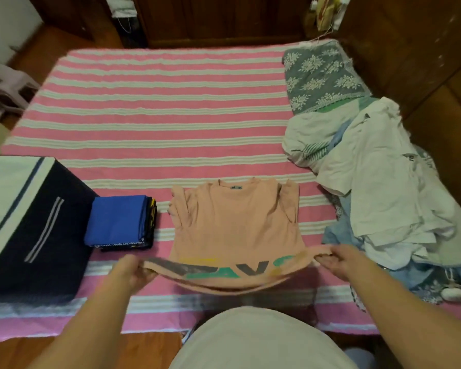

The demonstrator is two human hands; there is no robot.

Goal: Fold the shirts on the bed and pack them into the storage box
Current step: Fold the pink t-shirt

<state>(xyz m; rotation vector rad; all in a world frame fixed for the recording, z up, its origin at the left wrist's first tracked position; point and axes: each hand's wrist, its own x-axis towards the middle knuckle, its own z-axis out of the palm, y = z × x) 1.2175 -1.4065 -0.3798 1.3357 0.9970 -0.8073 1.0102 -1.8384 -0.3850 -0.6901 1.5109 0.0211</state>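
A peach shirt (234, 222) lies back-up on the striped bed, its sleeves folded in. My left hand (133, 270) grips its lower left corner and my right hand (338, 259) grips its lower right corner. The hem is lifted off the bed and turned up, showing grey and green lettering. A stack of folded shirts (120, 222), blue on top, sits left of the peach shirt. The dark navy storage box (37, 227) with a white lid edge stands at the far left, touching the stack.
A heap of unfolded white and light blue clothes (378, 187) covers the bed's right side. A grey floral pillow (322, 75) lies at the back right. The pink striped bedsheet (157, 115) stretches behind. Wooden furniture surrounds the bed.
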